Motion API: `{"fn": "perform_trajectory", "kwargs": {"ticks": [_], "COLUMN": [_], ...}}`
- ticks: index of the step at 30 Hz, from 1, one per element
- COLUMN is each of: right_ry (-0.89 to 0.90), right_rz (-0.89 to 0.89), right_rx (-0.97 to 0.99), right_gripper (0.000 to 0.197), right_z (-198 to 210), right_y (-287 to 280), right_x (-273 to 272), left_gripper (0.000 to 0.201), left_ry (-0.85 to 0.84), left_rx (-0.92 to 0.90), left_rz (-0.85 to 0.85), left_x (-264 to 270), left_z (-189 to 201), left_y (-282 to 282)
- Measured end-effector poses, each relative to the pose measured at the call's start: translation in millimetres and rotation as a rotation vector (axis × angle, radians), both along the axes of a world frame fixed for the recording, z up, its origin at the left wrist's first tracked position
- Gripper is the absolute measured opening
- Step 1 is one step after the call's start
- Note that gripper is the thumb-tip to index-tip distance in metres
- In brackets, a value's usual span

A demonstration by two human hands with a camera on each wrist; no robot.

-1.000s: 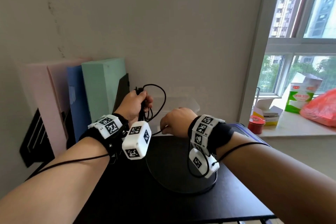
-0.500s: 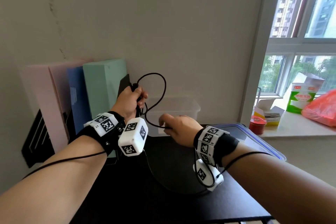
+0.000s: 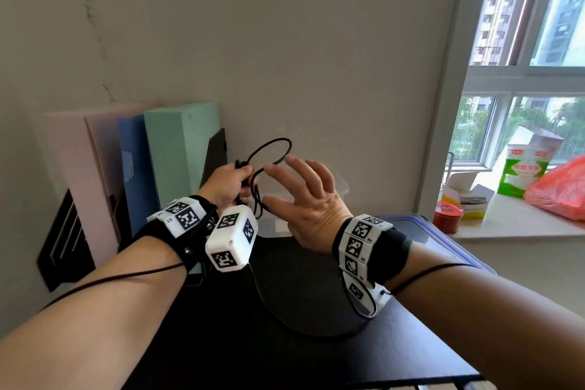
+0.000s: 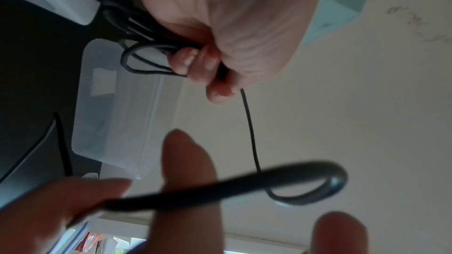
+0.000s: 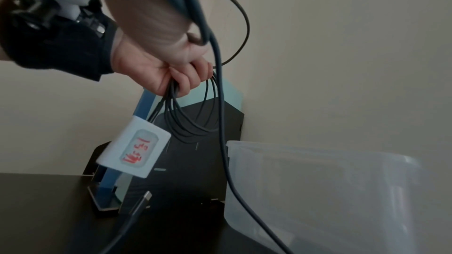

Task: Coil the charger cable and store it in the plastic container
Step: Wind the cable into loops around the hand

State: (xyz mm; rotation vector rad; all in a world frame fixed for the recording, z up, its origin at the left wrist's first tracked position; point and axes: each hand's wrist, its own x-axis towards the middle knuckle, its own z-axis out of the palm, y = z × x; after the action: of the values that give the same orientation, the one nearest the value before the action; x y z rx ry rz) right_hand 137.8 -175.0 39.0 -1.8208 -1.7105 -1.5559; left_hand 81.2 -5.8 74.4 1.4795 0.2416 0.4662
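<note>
Our left hand (image 3: 228, 182) gripped the coiled charger cable (image 5: 193, 111) above the table (image 3: 285, 358), our right hand (image 3: 308, 199) spread open beside the loop, plastic container (image 5: 330, 190) just behind.

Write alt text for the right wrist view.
A left hand grips several loops of black charger cable, with a white charger block dangling below. An open clear plastic container sits at lower right on a dark table.

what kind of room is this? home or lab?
Probably a home, likely an upper-floor flat. The window looks out on apartment towers, its sill holds a carton, a red tin and a red bag, and the black table stands against a plain wall beside upright foam blocks.
</note>
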Motion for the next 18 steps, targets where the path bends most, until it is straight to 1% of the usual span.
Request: {"fn": "perform_trajectory", "kwargs": {"ticks": [2, 4, 6, 7, 8, 10, 12, 13, 14, 15, 16, 17, 18], "right_ry": [0.079, 0.223, 0.491, 0.643, 0.756, 0.857, 0.922, 0.959, 0.991, 1.012, 1.025, 1.025, 1.002], "right_rz": [-0.060, -0.111, -0.122, -0.104, -0.085, -0.036, 0.034, 0.067, 0.095, 0.116, 0.121, 0.112, 0.085], "right_rx": [-0.182, -0.327, -0.358, -0.357, -0.352, -0.345, -0.334, -0.311, -0.274, -0.227, -0.192, -0.184, -0.217], "right_gripper": [0.050, 0.047, 0.048, 0.048, 0.047, 0.043, 0.042, 0.042, 0.042, 0.043, 0.043, 0.043, 0.043], "right_z": [4.9, 10.2, 10.6, 9.8, 9.3, 10.9, 13.5, 15.1, 15.6, 15.9, 15.8, 15.2, 15.0], "right_y": [-3.2, -4.3, -5.9, -6.9, -7.4, -6.4, -5.2, -5.0, -4.8, -5.7, -6.7, -7.8, -9.3], "right_x": [-0.6, 0.0, 1.6, 3.0, 3.4, 1.3, -0.9, -2.5, -3.0, -2.9, -2.9, -2.5, -3.2], "left_gripper": [0.031, 0.030, 0.026, 0.018, 0.015, 0.029, 0.038, 0.038, 0.033, 0.023, 0.019, 0.025, 0.033], "left_ry": [0.010, -0.030, -0.079, -0.107, -0.139, -0.185, -0.221, -0.233, -0.242, -0.257, -0.276, -0.292, -0.307], "left_rx": [-0.031, -0.191, -0.371, -0.434, -0.493, -0.581, -0.646, -0.677, -0.705, -0.722, -0.732, -0.735, -0.736], "left_rz": [-0.024, -0.097, -0.219, -0.279, -0.343, -0.452, -0.498, -0.494, -0.457, -0.387, -0.304, -0.232, -0.183], "left_x": [-0.6, -2.1, -5.8, -7.4, -8.8, -9.6, -8.3, -7.8, -6.2, -4.2, -3.7, -3.1, -3.2], "left_z": [-0.2, 1.3, 3.6, 4.8, 5.3, 3.4, 1.5, 1.5, 1.7, 2.5, 4.4, 6.4, 8.7], "left_y": [3.2, 7.2, 9.3, 8.8, 8.0, 8.1, 8.7, 8.1, 8.0, 8.1, 7.9, 7.9, 7.2]}}
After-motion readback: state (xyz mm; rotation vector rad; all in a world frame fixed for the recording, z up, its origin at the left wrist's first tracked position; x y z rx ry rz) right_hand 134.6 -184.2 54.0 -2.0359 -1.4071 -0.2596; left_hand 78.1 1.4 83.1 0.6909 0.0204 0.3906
